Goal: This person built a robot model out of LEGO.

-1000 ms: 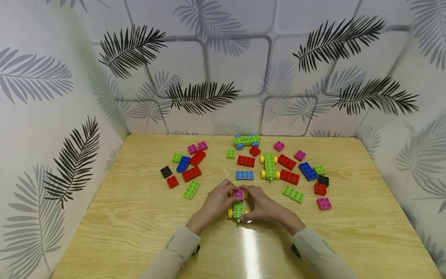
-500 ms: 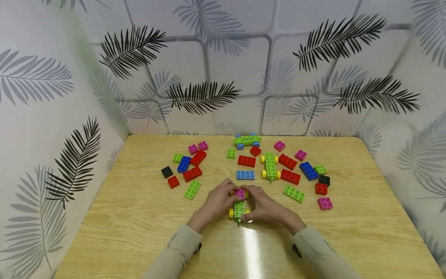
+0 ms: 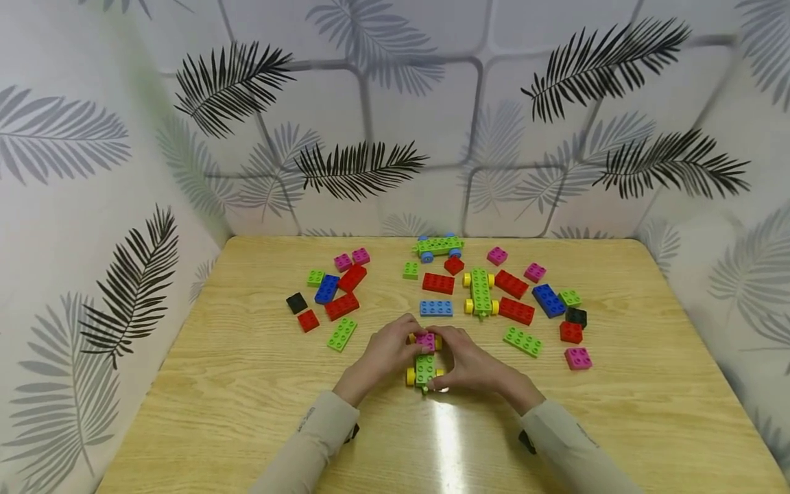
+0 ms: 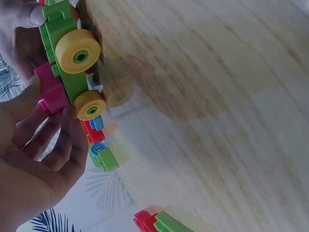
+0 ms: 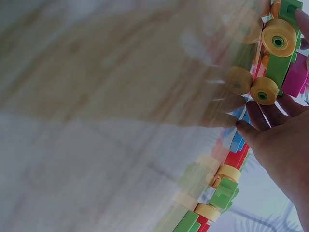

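Observation:
A green toy car base [image 3: 424, 371] with yellow wheels stands on the table between both hands. Pressed onto its far end is a pink brick [image 3: 426, 341]. My left hand [image 3: 390, 350] pinches this brick, thumb on the near side and fingers round the far end, as the left wrist view shows. My right hand [image 3: 472, 363] spans the base from the right. Its thumb lies at the near hitch end, while its fingers [image 5: 270, 112] curl behind the far wheels. In the right wrist view the pink brick [image 5: 295, 81] sits on the studs.
Beyond the hands lie a light blue brick [image 3: 436, 308], a second yellow-wheeled base [image 3: 481, 291] and a blue-wheeled base [image 3: 439, 245]. Loose bricks spread left and right, among them a green brick [image 3: 342, 334], a black brick [image 3: 296, 302] and a pink brick [image 3: 578, 358]. A patterned wall backs the table.

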Demonstrator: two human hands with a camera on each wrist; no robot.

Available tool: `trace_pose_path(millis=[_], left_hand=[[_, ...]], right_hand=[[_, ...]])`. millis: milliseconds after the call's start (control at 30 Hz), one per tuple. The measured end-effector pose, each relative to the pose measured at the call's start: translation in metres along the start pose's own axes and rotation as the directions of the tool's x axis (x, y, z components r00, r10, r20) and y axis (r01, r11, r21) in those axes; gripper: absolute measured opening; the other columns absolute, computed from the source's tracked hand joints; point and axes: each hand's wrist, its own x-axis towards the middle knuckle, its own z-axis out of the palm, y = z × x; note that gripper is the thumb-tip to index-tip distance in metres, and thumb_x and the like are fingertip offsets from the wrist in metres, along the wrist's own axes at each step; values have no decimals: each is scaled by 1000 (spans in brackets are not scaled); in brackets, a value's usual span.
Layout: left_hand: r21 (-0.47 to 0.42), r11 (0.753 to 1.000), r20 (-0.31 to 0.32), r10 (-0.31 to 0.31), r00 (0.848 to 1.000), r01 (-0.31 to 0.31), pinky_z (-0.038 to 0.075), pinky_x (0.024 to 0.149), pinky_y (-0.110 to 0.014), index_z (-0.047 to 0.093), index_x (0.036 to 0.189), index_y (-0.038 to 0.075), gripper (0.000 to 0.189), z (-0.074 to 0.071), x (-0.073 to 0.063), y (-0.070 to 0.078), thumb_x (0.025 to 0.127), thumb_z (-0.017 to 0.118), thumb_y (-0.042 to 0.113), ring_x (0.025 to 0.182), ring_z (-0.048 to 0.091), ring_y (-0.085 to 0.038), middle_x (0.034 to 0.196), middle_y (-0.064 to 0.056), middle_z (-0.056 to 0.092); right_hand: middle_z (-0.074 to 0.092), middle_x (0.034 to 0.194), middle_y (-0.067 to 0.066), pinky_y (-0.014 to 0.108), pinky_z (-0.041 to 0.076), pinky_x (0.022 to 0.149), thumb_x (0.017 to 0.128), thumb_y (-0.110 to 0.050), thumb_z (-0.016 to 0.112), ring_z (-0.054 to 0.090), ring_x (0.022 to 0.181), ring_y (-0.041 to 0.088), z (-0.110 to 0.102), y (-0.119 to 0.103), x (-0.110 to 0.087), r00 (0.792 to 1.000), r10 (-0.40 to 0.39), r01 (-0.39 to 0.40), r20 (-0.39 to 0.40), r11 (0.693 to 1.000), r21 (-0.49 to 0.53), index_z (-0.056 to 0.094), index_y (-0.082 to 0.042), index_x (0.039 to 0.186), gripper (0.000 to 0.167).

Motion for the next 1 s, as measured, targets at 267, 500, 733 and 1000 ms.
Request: trace_pose_path(millis=[267, 500, 733, 1000], left_hand=[[-79, 993, 14, -87, 996, 88, 48, 78, -28, 72, 108, 9, 21, 2, 3, 0, 89, 70, 19, 88, 53, -15, 99, 4, 56], [81, 997, -2, -14, 1000, 14, 49, 76, -31, 70, 108, 8, 23, 2, 0, 7, 91, 68, 22, 91, 52, -16, 100, 1, 58], [179, 984, -16, 11, 1000, -8, 46, 72, -26, 71, 111, 7, 26, -3, -2, 14, 91, 68, 24, 88, 49, -15, 98, 2, 57], [240, 971, -16, 21, 1000, -16, 43, 66, -25, 69, 119, 9, 33, 0, -4, 15, 92, 66, 28, 86, 47, -15, 98, 2, 56]], right_hand=[[38, 147, 9, 49, 29, 110, 70, -48, 83, 31, 136, 29, 0, 2, -1, 1000, -14, 14, 9, 1000, 3, 36, -10, 145, 97], [38, 147, 9, 49, 29, 110, 70, -47, 84, 31, 136, 29, 0, 1, -1, 1000, 1, -1, 8, 1000, 9, 35, -10, 145, 97], [39, 146, 11, 50, 28, 111, 70, -43, 85, 31, 136, 31, -3, -1, -1, 1000, -25, 24, 7, 999, 24, 36, -8, 144, 95], [39, 146, 9, 48, 27, 111, 70, -43, 85, 32, 136, 29, -1, 0, -2, 999, -34, 34, -3, 999, 19, 37, -10, 144, 95]])
